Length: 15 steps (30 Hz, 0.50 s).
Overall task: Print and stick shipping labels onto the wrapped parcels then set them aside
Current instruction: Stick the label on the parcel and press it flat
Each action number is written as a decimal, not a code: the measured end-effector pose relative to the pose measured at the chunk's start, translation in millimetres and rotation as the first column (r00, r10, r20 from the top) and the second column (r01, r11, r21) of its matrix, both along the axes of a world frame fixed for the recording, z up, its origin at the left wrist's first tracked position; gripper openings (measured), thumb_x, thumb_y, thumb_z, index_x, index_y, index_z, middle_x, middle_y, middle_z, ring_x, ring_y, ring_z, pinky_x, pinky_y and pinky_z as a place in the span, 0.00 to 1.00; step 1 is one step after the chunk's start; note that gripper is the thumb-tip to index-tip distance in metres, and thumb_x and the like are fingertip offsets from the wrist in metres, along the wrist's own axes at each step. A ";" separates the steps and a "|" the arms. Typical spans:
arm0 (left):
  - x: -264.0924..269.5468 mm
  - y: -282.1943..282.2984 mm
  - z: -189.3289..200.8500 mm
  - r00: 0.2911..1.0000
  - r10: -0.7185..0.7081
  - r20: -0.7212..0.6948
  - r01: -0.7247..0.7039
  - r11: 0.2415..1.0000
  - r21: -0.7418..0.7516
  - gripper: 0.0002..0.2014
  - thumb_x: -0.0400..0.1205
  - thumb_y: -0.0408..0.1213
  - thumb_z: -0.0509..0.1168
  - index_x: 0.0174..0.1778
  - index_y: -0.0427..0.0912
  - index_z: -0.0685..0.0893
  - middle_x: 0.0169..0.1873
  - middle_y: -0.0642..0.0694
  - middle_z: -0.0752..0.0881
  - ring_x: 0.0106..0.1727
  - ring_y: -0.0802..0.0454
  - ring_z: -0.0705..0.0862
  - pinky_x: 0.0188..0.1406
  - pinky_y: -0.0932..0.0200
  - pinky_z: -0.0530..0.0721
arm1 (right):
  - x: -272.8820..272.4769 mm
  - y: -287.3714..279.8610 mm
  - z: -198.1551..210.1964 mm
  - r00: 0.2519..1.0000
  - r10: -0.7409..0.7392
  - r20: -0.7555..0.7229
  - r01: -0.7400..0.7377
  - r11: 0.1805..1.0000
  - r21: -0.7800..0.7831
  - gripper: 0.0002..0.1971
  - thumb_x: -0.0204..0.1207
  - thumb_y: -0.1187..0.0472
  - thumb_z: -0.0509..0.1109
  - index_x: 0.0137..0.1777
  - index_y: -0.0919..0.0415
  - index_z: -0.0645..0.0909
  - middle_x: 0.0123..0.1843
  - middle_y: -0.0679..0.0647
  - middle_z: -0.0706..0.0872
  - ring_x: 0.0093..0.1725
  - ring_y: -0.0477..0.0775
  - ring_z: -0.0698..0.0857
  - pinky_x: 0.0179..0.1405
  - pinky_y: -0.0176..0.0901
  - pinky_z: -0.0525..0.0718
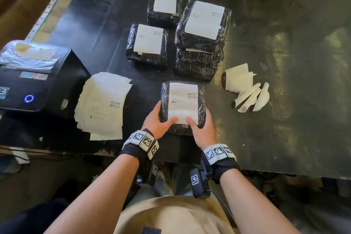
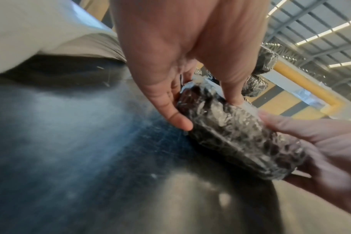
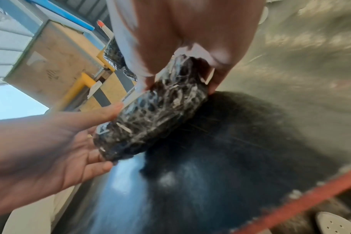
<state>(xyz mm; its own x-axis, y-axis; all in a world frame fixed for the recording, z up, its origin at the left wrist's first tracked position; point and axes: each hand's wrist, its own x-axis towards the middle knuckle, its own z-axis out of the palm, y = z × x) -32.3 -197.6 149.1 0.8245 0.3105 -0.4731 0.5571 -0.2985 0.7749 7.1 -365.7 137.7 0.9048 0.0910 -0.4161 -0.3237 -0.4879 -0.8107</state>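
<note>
Labelled parcel [image 1: 182, 106] near table [image 1: 284, 100] front edge, gripped by left hand [image 1: 157, 122] and right hand [image 1: 203, 129], thumbs pressing label [image 1: 183, 100]. Advisable: smooth label's near edge flat, then carry level to labelled stack [image 1: 201, 38].

both hands, left hand [image 1: 156, 122] and right hand [image 1: 203, 129], grip a labelled parcel [image 1: 182, 106] on the table [image 1: 284, 81], thumbs on its label [image 1: 182, 100]; label printer [image 1: 36, 76] at left.
</note>
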 end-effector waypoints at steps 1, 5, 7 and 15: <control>-0.8 1.1 0.8 1.000 -0.009 0.003 0.009 1.000 -0.005 0.40 0.78 0.48 0.71 0.83 0.53 0.57 0.76 0.49 0.73 0.75 0.49 0.74 0.71 0.44 0.77 | -0.6 -1.8 -0.6 1.000 0.003 -0.002 -0.003 1.000 0.015 0.41 0.77 0.47 0.72 0.85 0.51 0.54 0.83 0.48 0.65 0.81 0.51 0.65 0.75 0.44 0.63; -4.5 3.7 1.7 0.998 -0.052 0.022 0.053 0.999 -0.012 0.39 0.80 0.45 0.69 0.83 0.53 0.55 0.77 0.49 0.72 0.74 0.48 0.74 0.66 0.42 0.82 | -3.9 -9.0 0.0 0.999 0.050 -0.018 -0.050 0.999 -0.002 0.36 0.82 0.46 0.65 0.86 0.48 0.52 0.85 0.46 0.61 0.82 0.50 0.63 0.74 0.42 0.61; -4.9 1.4 2.3 0.997 -0.059 0.041 0.059 0.998 -0.005 0.38 0.79 0.46 0.70 0.82 0.53 0.57 0.74 0.50 0.74 0.72 0.49 0.76 0.66 0.43 0.82 | -7.0 -8.6 1.2 0.999 0.046 -0.006 -0.046 0.999 0.004 0.36 0.82 0.47 0.65 0.85 0.48 0.51 0.84 0.44 0.61 0.81 0.48 0.62 0.73 0.39 0.61; -2.5 -7.7 -12.3 1.000 -0.004 0.030 0.000 0.993 0.120 0.45 0.71 0.56 0.75 0.81 0.52 0.60 0.70 0.48 0.75 0.71 0.50 0.75 0.68 0.50 0.76 | -15.0 0.4 0.5 1.000 0.009 0.026 -0.010 1.000 0.006 0.40 0.80 0.50 0.69 0.85 0.53 0.49 0.85 0.48 0.60 0.82 0.48 0.61 0.69 0.32 0.57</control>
<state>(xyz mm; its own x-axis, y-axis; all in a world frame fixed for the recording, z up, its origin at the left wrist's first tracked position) -34.8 -205.3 136.8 0.8384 0.3618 -0.4077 0.5335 -0.3915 0.7497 -7.9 -365.3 138.2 0.9142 0.1021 -0.3923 -0.2982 -0.4859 -0.8215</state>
